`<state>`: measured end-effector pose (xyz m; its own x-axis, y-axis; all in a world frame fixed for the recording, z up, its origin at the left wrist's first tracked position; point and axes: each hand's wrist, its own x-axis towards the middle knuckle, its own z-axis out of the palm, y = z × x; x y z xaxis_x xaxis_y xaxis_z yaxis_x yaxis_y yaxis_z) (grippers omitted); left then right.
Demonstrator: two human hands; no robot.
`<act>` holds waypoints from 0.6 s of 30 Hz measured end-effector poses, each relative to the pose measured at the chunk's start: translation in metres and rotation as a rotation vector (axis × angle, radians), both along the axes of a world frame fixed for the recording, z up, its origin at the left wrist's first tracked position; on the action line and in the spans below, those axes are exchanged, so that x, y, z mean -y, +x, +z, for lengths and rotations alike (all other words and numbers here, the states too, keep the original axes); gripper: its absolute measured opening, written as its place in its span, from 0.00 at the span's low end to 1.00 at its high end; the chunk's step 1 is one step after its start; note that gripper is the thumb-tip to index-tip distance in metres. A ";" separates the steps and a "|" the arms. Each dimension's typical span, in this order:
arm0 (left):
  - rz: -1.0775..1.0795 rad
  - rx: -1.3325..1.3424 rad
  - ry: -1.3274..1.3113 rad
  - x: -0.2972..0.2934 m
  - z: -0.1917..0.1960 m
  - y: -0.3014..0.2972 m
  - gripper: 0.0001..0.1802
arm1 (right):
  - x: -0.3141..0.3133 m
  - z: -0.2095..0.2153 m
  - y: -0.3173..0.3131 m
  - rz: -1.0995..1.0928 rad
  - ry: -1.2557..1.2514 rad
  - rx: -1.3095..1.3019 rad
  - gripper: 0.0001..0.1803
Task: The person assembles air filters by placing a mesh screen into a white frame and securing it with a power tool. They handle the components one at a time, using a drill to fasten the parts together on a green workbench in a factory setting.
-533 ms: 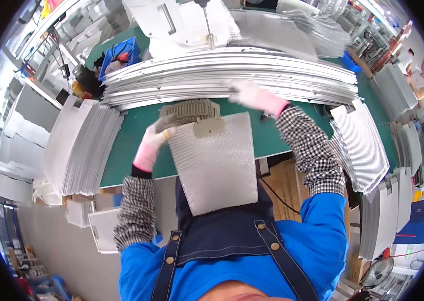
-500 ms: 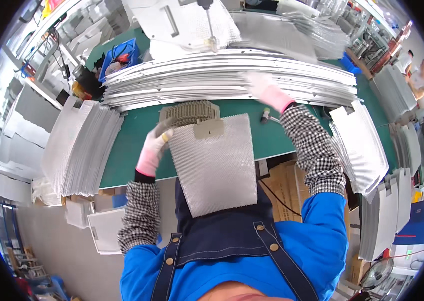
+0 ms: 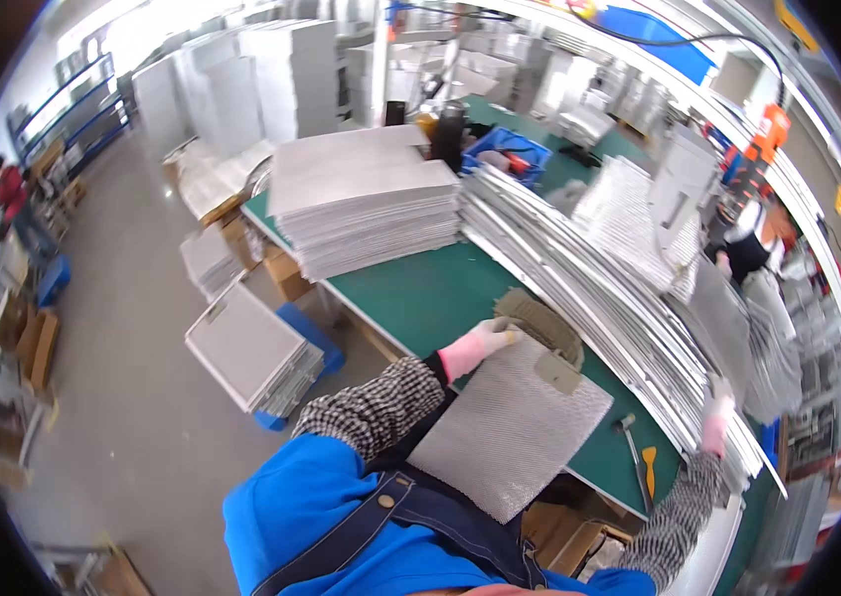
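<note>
My left hand (image 3: 485, 344), in a white and pink glove, is at the far left corner of the mesh panel (image 3: 505, 432), touching it; I cannot tell whether the fingers are closed on it. The panel lies tilted in front of me, its near end reaching past the edge of the green surface (image 3: 425, 298) over my lap. A tan ribbed piece (image 3: 544, 326) sits at its far edge. My right hand (image 3: 717, 405) is at the near right end of the long metal strips (image 3: 589, 293), and it is too blurred to tell whether it grips any. The strips run in a bundle from far left to near right, beyond the panel. Between the panel and my right arm lie a hammer (image 3: 637, 462) and a yellow scraper (image 3: 650, 469), side by side. On the left stands a stack of panels (image 3: 366, 214), with a blue bin (image 3: 532, 151) just beyond it
</note>
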<state>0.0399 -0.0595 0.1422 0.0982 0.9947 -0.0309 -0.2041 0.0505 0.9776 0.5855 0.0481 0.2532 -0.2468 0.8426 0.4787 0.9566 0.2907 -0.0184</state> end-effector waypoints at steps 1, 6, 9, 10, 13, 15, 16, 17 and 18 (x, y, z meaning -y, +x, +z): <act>0.037 -0.047 -0.040 -0.004 -0.008 -0.004 0.29 | 0.015 0.029 -0.020 0.041 -0.011 0.030 0.20; 0.100 -0.084 -0.080 0.010 0.013 0.001 0.27 | 0.103 0.090 0.015 -0.049 -0.029 -0.081 0.13; 0.140 -0.146 -0.022 0.026 0.029 0.002 0.26 | 0.157 0.098 0.001 -0.004 -0.112 0.008 0.10; 0.089 -0.116 0.041 0.032 0.037 0.006 0.25 | 0.170 0.084 0.006 0.042 -0.042 -0.004 0.08; 0.086 -0.036 0.198 0.046 0.042 0.005 0.23 | 0.181 0.086 -0.056 0.144 -0.098 -0.096 0.06; 0.061 0.031 0.248 0.060 0.053 0.010 0.19 | 0.189 0.099 -0.110 0.187 -0.166 -0.151 0.07; 0.036 0.041 0.276 0.070 0.064 0.011 0.18 | 0.195 0.104 -0.139 0.227 -0.173 -0.171 0.07; 0.016 0.046 0.296 0.078 0.068 0.013 0.18 | 0.195 0.105 -0.164 0.271 -0.187 -0.197 0.07; 0.052 -0.013 0.313 0.082 0.065 0.016 0.16 | 0.188 0.101 -0.184 0.385 -0.102 -0.154 0.08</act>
